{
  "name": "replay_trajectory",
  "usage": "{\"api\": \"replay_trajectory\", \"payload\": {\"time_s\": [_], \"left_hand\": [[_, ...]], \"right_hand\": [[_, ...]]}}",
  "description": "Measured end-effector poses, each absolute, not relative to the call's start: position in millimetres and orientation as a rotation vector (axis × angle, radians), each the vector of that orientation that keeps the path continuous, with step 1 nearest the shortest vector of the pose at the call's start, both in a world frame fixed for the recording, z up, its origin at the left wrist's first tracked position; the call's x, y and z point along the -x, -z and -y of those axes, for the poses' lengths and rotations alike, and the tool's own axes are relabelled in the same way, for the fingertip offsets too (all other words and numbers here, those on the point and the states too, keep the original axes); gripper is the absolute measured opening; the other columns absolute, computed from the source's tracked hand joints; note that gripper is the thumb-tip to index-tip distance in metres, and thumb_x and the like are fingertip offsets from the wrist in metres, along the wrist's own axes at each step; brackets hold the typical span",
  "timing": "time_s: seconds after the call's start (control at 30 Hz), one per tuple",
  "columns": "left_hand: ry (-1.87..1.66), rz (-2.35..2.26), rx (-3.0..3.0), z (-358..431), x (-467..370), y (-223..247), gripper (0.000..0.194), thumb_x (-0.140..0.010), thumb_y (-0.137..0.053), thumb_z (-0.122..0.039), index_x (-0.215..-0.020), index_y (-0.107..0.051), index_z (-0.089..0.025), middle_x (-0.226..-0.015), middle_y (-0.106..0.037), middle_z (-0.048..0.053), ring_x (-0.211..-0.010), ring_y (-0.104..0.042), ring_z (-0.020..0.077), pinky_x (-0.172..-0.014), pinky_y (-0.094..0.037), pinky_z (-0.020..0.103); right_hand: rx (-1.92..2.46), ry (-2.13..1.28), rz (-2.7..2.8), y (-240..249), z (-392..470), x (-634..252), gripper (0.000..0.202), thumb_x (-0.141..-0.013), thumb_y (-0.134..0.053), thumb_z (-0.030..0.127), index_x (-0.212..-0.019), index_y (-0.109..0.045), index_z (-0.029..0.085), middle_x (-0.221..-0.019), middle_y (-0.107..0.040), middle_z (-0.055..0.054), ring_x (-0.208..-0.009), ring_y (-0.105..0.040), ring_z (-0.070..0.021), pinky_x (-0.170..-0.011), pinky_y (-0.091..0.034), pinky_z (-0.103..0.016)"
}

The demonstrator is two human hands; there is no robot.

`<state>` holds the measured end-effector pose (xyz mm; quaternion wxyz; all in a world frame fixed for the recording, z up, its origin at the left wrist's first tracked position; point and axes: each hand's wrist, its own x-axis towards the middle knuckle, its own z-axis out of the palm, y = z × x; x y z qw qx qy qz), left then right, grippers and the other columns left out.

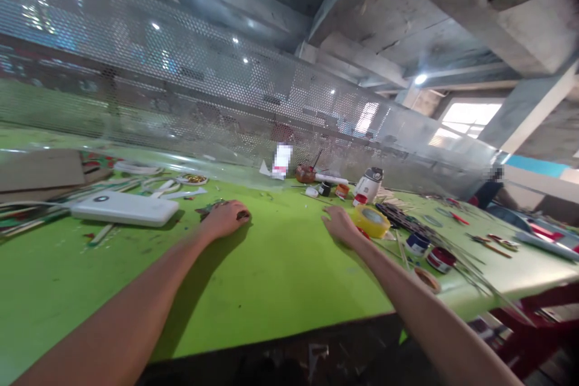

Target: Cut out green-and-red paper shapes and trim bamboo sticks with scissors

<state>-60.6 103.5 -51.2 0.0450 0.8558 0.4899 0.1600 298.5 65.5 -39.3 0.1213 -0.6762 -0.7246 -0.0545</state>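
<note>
Concrete-beamed ceiling [389, 18], lit by small bright lamps; below it, a green tabletop [280, 277] with a clear perforated sheet [203, 96] standing along its far side.

Left hand [226, 219]: back upward, fingers curled down over a small dark thing [243, 216] at the tabletop. From where I stand I cannot tell whether it is pinched or merely covered. A dark green clump [208, 210] sits just beside this hand, on its outer side.

Right hand [340, 224]: low over the green, palm down, fingers loosely spread; nothing visible in them. Closest to it, a yellow tape roll [371, 221] lies on its side, right by the wrist. Bare green lies between the two hands.

Farther out, left: a white power-bank-like case [126, 209], thin sticks about it; behind, a shallow dish [192, 179] of gold bits. Brown cardboard [40, 170] at the far left.

Farther out, right: a blue-labelled jar [417, 244] and a dark red jar [441, 259], close together, with a tan ring [426, 280] nearer the edge. Beyond the right hand, a black jar [324, 189], an orange jar [342, 191] and a white container [370, 184] with a dark top. Orange-handled pliers [488, 245] lie well apart, toward the right end. Past the table's edge, a red stool [538, 319].
</note>
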Motion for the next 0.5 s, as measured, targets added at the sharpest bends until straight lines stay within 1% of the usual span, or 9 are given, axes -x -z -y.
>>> {"api": "replay_trajectory", "payload": {"time_s": [0.07, 0.17, 0.27, 0.37, 0.43, 0.5], "left_hand": [[-0.507, -1.504, -2.617, -103.0, 61.1, 51.5, 0.036, -0.082, -0.041, -0.043, -0.100, -0.067, -0.026, -0.113, -0.062, 0.005, -0.104, -0.055, 0.0241, -0.090, -0.040, 0.038], [-0.506, -1.496, -2.621, -100.5, 61.8, 50.5, 0.036, -0.082, -0.041, -0.044, -0.100, -0.066, -0.026, -0.114, -0.062, 0.004, -0.105, -0.055, 0.0237, -0.091, -0.040, 0.037], [-0.489, -1.490, -2.623, -98.1, 61.7, 49.0, 0.037, -0.083, -0.040, -0.044, -0.101, -0.066, -0.026, -0.116, -0.062, 0.004, -0.104, -0.055, 0.0238, -0.091, -0.040, 0.037], [-0.483, -1.518, -2.618, -98.1, 60.9, 48.5, 0.039, -0.082, -0.039, -0.045, -0.101, -0.066, -0.025, -0.117, -0.061, 0.005, -0.103, -0.056, 0.0249, -0.092, -0.040, 0.039], [-0.475, -1.528, -2.612, -99.1, 60.3, 48.5, 0.040, -0.082, -0.039, -0.045, -0.101, -0.067, -0.025, -0.117, -0.061, 0.005, -0.101, -0.057, 0.0250, -0.091, -0.040, 0.039], [-0.466, -1.526, -2.608, -100.3, 59.9, 48.5, 0.041, -0.081, -0.039, -0.045, -0.102, -0.067, -0.024, -0.117, -0.061, 0.006, -0.101, -0.057, 0.0249, -0.091, -0.040, 0.038]], "right_hand": [[1.942, 0.115, 2.136, 41.6, -88.1, -271.1, 0.032, -0.090, -0.053, 0.032, -0.116, -0.055, 0.015, -0.119, -0.056, -0.009, -0.106, -0.055, -0.0218, -0.089, -0.045, -0.043], [1.947, 0.042, 2.137, 47.3, -108.5, -238.8, 0.031, -0.089, -0.054, 0.033, -0.115, -0.055, 0.016, -0.116, -0.057, -0.008, -0.098, -0.058, -0.0205, -0.083, -0.049, -0.042], [1.955, -0.022, 2.120, 51.6, -99.4, -223.6, 0.028, -0.090, -0.053, 0.032, -0.110, -0.057, 0.014, -0.110, -0.059, -0.008, -0.093, -0.060, -0.0191, -0.080, -0.050, -0.039], [1.871, -0.042, 2.153, 53.8, -57.7, -224.5, 0.027, -0.091, -0.048, 0.029, -0.105, -0.060, 0.009, -0.108, -0.061, -0.015, -0.101, -0.057, -0.0218, -0.087, -0.046, -0.036], [1.793, -0.047, 2.193, 54.9, -15.8, -232.0, 0.030, -0.090, -0.046, 0.027, -0.111, -0.058, 0.009, -0.115, -0.059, -0.016, -0.108, -0.053, -0.0223, -0.094, -0.043, -0.036], [1.762, -0.045, 2.210, 55.9, 33.2, -244.0, 0.034, -0.087, -0.050, 0.025, -0.116, -0.057, 0.008, -0.119, -0.058, -0.016, -0.113, -0.050, -0.0239, -0.099, -0.040, -0.039]]}}
